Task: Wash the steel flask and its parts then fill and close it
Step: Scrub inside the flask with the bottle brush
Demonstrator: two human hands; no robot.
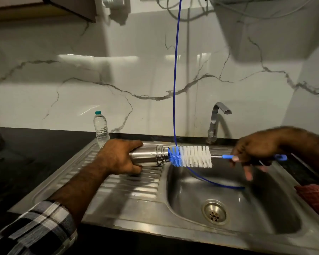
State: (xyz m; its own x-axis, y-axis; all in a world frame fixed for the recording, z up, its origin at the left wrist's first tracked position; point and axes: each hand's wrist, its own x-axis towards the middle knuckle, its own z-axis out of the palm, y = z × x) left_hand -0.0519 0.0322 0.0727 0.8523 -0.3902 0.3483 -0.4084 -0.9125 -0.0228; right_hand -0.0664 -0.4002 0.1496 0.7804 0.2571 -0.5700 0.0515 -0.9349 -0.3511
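Observation:
My left hand grips the steel flask sideways over the ribbed drainboard, its open threaded mouth pointing right. A bottle brush with blue and white bristles lies level in the air, its blue tip at the flask's mouth. My right hand pinches the brush's thin blue handle above the sink basin. The flask's lid and other parts are not in view.
The steel sink with a drain lies below my hands. A tap stands behind it. A thin blue hose hangs from above into the basin. A plastic water bottle stands at the back left. A red cloth lies at right.

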